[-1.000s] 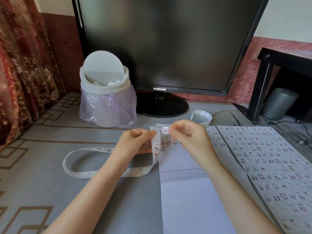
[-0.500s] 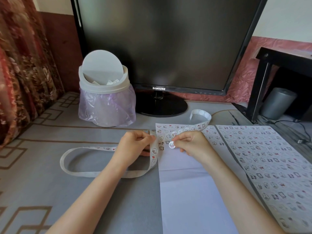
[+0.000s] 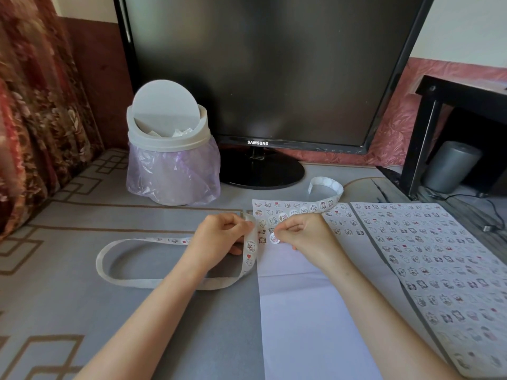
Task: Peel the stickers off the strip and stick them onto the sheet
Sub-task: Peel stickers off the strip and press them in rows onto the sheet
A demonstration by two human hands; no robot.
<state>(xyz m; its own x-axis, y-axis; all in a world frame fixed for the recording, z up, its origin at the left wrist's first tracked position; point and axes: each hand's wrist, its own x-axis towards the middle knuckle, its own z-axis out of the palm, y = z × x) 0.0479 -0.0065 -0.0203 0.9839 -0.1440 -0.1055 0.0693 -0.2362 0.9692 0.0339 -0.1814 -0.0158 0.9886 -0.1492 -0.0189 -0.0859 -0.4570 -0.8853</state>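
A dark monitor (image 3: 263,72) is standing at the back of the grey patterned surface (image 3: 68,311), with a small lidded bin (image 3: 171,149) sitting just left of its base. A finished sheet of stickers (image 3: 439,264) is lying at the right. Beside it, in front of you, the sheet (image 3: 307,311) is lying flat, its far end already carrying rows of stickers. The strip (image 3: 131,281) is looping across the surface to the left and arching over the sheet's far edge. Your left hand (image 3: 222,237) is pinching the strip at the sheet's left edge. Your right hand (image 3: 304,231) is pinching a round sticker (image 3: 274,238) at the sheet.
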